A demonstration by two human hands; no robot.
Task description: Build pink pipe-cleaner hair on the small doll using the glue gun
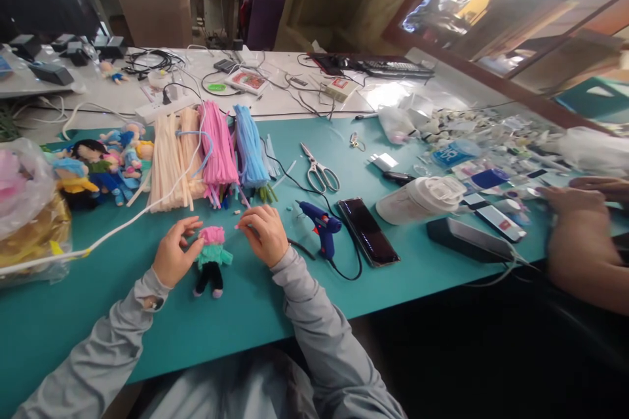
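While my left hand [175,251] curves open beside the doll [213,255] lying on the green mat [255,314], my right hand [264,234] pinches what looks like a pink bit [237,227]; probably mid-assembly, the next move calls for careful lining-up.

Between the left hand [175,250] and right hand [266,234], a doll [212,255] lies on a mat [236,334]. Bundles of stems [217,150] are beyond both hands; a bag [29,216] is left of the left hand, with other dolls [95,163] between bag and bundles. Rightward from the right hand come a glue gun [324,229], phone [368,232] and cup [417,201], with scissors [314,165] behind the gun.
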